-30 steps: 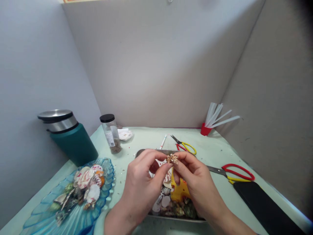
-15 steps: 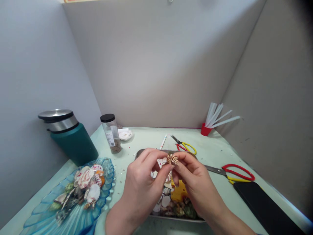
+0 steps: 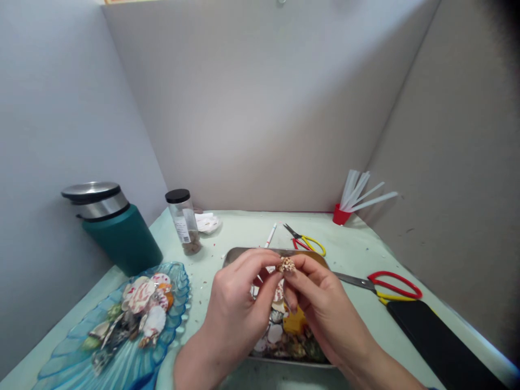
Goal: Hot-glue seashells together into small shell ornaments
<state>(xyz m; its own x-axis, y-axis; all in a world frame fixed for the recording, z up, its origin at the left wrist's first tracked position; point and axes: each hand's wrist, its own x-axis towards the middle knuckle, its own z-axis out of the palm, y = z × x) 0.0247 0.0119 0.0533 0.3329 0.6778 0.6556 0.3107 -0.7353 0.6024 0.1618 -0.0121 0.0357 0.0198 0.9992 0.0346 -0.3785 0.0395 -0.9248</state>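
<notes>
A small brown-and-white speckled shell (image 3: pixel 287 265) is pinched between the fingertips of both hands. My left hand (image 3: pixel 239 303) comes from the left with thumb and index finger closed on it. Opposite, my right hand (image 3: pixel 325 303) grips it the same way. Beneath the hands lies a metal tray (image 3: pixel 239 252) holding pale shells (image 3: pixel 275 332), a yellow piece (image 3: pixel 294 323) and dark greenish shells toward the near edge. Both hands hide much of the tray.
At left, a blue glass dish (image 3: pixel 73 346) holds a pile of shells; behind it stand a teal bottle (image 3: pixel 125 238) and a black-lidded jar (image 3: pixel 189 230). Small scissors (image 3: pixel 304 238), a marker (image 3: pixel 271 235), a red cup of white sticks (image 3: pixel 341 215), large scissors (image 3: pixel 374 283) and a black phone-like slab (image 3: pixel 439 341) surround the tray.
The speckled shell has turned between my fingertips, showing a more compact side. My fingers have shifted slightly around it; the rest looks the same.
</notes>
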